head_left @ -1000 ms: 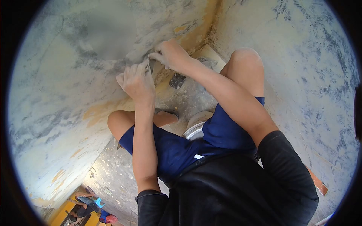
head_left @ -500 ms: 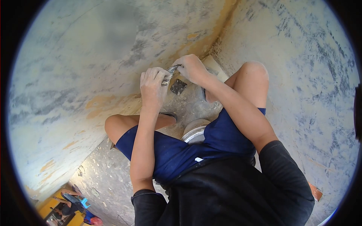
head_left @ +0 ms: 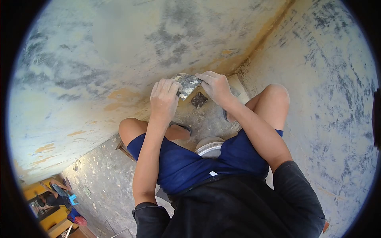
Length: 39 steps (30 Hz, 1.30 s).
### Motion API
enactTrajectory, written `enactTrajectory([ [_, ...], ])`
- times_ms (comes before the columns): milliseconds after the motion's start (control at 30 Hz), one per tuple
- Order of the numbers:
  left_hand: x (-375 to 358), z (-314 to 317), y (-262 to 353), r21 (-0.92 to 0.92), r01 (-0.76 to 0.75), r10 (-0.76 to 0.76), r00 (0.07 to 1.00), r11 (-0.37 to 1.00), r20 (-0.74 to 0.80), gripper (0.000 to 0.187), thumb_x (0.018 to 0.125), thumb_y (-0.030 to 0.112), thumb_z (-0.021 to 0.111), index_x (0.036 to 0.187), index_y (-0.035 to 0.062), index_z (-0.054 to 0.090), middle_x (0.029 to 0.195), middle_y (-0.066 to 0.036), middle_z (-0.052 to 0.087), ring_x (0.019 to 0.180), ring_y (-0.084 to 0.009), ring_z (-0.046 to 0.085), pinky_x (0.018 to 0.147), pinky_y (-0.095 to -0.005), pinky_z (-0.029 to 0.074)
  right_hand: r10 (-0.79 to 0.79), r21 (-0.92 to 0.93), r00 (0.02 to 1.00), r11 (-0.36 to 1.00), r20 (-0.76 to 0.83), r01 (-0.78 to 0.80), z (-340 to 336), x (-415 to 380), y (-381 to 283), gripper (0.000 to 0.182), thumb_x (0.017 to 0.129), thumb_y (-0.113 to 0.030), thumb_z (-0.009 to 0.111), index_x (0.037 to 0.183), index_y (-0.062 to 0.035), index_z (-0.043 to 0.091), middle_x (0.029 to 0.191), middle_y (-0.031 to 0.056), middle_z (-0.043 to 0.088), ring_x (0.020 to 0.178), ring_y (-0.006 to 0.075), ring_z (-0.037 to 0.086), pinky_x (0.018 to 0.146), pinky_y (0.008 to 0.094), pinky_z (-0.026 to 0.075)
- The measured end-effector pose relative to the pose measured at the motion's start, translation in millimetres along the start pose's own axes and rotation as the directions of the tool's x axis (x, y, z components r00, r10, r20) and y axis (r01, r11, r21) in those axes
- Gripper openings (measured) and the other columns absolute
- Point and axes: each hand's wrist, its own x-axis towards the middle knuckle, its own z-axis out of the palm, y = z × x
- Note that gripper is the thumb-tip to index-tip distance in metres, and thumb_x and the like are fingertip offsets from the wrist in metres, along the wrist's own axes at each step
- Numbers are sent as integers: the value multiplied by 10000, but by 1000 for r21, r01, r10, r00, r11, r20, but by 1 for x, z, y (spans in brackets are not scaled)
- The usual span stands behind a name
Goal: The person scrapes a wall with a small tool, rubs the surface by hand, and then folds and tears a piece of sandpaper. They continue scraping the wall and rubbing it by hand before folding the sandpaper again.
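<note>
A dark piece of sandpaper, caked with pale dust and bent, is stretched between my two hands close to the wall. My left hand has its fingers curled on the left edge. At the upper right corner, my right hand pinches the sheet between thumb and fingers. White dust coats both hands. Just below the sheet, a small dark square piece lies on the floor.
Patchy, plastered walls, one on the left and one on the right, meet in a corner ahead. A bucket stands between my thighs. Far lower left are a person and a small blue stool.
The sandpaper has turned from nearly edge-on to showing its broad dusty face. My hands have moved slightly apart with it, and the view has shifted.
</note>
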Motion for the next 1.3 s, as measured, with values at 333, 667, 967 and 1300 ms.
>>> enactTrajectory([
  [333,-14,-3,-9,11,176,-176,984,984,3,273,633,-82,633,857,74,615,876,-71,612,913,-288,599,798,-408,462,79,-77,978,995,194,-65,1,14,-29,294,821,-76,680,1113,-49,710,1031,116,695,874,300,688,753,406,559],
  [667,-21,41,-18,-75,314,-311,949,946,53,201,674,-4,711,840,88,646,861,-87,630,893,-318,625,784,-422,500,56,-170,970,985,237,-15,35,5,-3,142,851,-72,648,993,-66,652,934,114,646,897,338,662,763,442,532],
  [967,-6,74,-16,17,350,-348,934,936,-82,89,825,139,747,869,89,687,833,-83,685,799,-308,669,705,-404,526,100,-276,995,957,10,-94,43,26,17,126,868,-123,680,960,-44,647,837,137,670,750,352,666,646,438,528],
  [1300,0,86,-22,44,352,-348,934,935,-82,97,817,125,738,867,86,665,835,-85,683,797,-297,676,683,-401,530,109,-420,994,903,10,-95,54,40,22,263,896,-243,704,750,-46,609,651,163,632,608,361,642,556,453,493],
])
